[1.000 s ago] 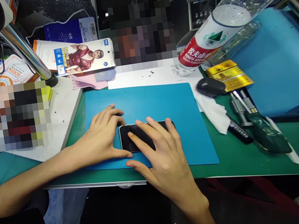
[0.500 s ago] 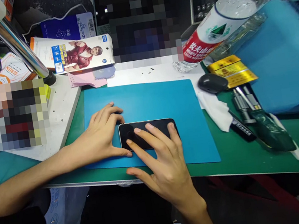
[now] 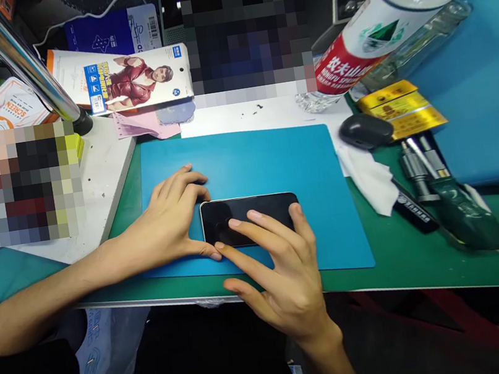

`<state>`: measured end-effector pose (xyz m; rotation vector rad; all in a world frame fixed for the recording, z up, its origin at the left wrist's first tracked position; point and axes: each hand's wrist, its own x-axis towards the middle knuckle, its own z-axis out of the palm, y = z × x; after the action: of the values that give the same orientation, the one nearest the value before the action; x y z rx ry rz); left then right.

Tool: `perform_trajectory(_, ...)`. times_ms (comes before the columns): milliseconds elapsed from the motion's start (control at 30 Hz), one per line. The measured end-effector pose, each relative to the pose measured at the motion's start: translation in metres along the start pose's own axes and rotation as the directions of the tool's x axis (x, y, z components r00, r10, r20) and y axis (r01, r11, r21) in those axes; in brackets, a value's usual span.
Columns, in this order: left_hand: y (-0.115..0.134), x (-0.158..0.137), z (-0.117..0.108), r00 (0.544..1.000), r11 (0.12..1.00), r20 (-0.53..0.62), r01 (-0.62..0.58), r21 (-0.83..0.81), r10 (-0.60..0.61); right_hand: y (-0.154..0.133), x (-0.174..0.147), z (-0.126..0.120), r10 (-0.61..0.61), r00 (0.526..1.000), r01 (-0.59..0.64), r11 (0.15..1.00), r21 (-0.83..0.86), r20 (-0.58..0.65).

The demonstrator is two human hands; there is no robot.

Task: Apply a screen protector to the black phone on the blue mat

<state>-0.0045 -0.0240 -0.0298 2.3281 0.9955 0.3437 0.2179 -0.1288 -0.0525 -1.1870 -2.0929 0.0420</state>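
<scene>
Hands meet over a black smartphone (image 3: pixel 250 218) that lies flat, screen up and lengthwise left to right, on the near half of a blue work mat (image 3: pixel 268 159). At the phone's nine o'clock end, the left hand (image 3: pixel 168 224) braces it: the thumb lies along the near corner and the fingers curl around the far corner, so the hand steadies the end of the phone rather than lifting it. From six o'clock the right hand (image 3: pixel 285 269) comes in with fingers spread and nothing clasped; its fingertips (image 3: pixel 235 223) press flat on the dark glass, while the thumb hangs off the mat's near edge. Beyond the mat, at one o'clock, a plastic water bottle (image 3: pixel 377 36) with a red and white label lies tilted on its side. Toward three o'clock sit a small black oval case (image 3: pixel 365 131), gold boxes (image 3: pixel 400 109), a white cloth (image 3: pixel 370 178) and a dark green tool (image 3: pixel 462 214) with metal parts. Off at eleven o'clock a screen protector package (image 3: pixel 137 82) leans beside a chrome lamp pole (image 3: pixel 28 70).
</scene>
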Motion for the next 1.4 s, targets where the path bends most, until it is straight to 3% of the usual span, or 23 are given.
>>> perform_trajectory(167, -0.0006, 0.0004, -0.0002, 1.000, 1.000, -0.001, 0.012, -0.015, -0.012, 0.0010, 0.0002, 0.0028, 0.078, 0.995, -0.079, 0.997, -0.021, -0.055)
perform_trajectory(367, -0.0011, -0.0004, -0.0013, 1.000, 1.000, 0.001, 0.003, -0.002, -0.003, -0.0025, 0.0037, 0.0043, 0.035, 0.999, -0.034, 0.998, -0.049, 0.009)
perform_trajectory(700, 0.0008, 0.0004, -0.0020, 1.000, 1.000, 0.010, 0.021, -0.014, -0.021, -0.0035, 0.0005, 0.0051, 0.029, 0.996, -0.031, 0.999, -0.020, -0.083)
perform_trajectory(933, 0.0022, 0.0004, -0.0029, 0.999, 0.999, 0.005, 0.031, -0.022, -0.031, -0.0042, 0.0037, 0.0059, 0.030, 1.000, -0.030, 0.997, -0.073, -0.001)
perform_trajectory(1267, 0.0036, 0.0010, -0.0039, 0.999, 1.000, 0.017, 0.027, 0.010, -0.027, -0.0039, -0.0012, 0.0065, 0.013, 0.995, -0.017, 0.999, -0.036, -0.101)
perform_trajectory(1400, 0.0049, 0.0021, -0.0044, 0.999, 0.999, 0.022, 0.036, 0.003, -0.036, -0.0039, -0.0025, 0.0053, 0.060, 0.984, -0.060, 0.998, 0.005, -0.170)
